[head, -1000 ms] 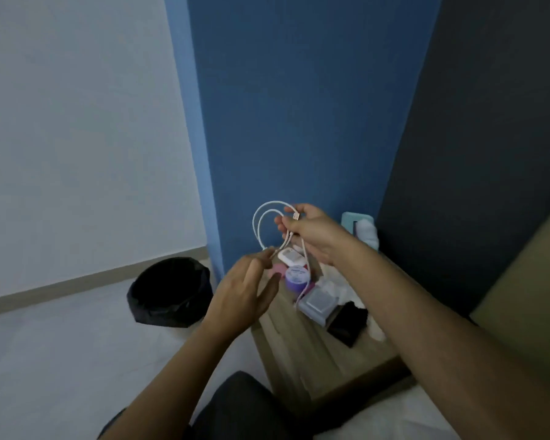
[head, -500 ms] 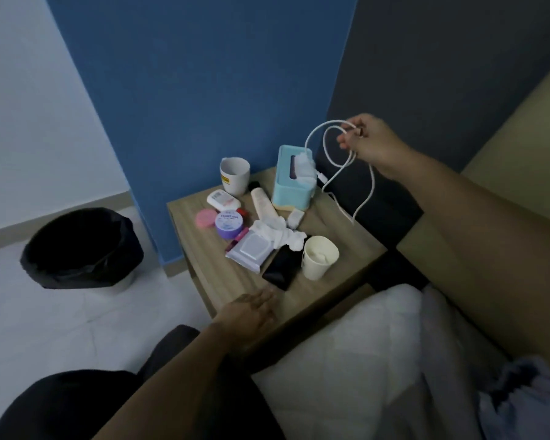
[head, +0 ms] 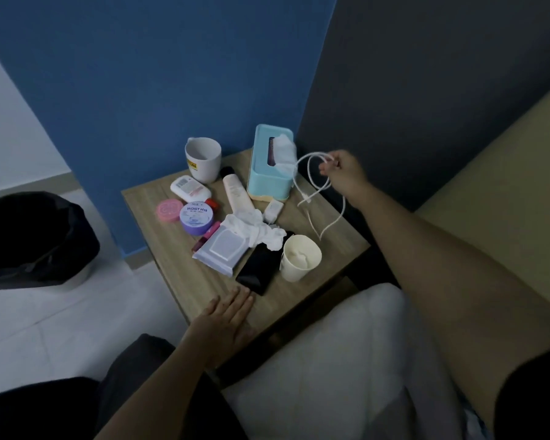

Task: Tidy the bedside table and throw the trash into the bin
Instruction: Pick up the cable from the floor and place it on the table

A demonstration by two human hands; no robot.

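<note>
My right hand [head: 342, 173] pinches a looped white charging cable [head: 315, 192] above the back right of the wooden bedside table [head: 178, 274]; the cable's loose end hangs down to the tabletop. My left hand [head: 226, 319] rests flat on the table's front edge, fingers straight, just short of a black phone [head: 256, 268]. Crumpled white tissues [head: 254, 230] lie mid-table beside a cream paper cup [head: 299, 257] and a wet-wipes pack [head: 221, 249]. A black-lined bin [head: 32, 239] stands on the floor to the left.
Also on the table: a white mug [head: 203, 160], a teal tissue box [head: 272, 163], a white tube [head: 235, 192], a small white bottle [head: 189, 188], a pink tin [head: 169, 210], a purple jar [head: 196, 217], a white charger plug [head: 273, 210]. Bed with white bedding [head: 346, 360] lies lower right.
My view swung down onto the table. My right hand carried the coiled cable right and lowered it beside the tissue box. My left hand let go of the cable and settled on the table's front edge.
</note>
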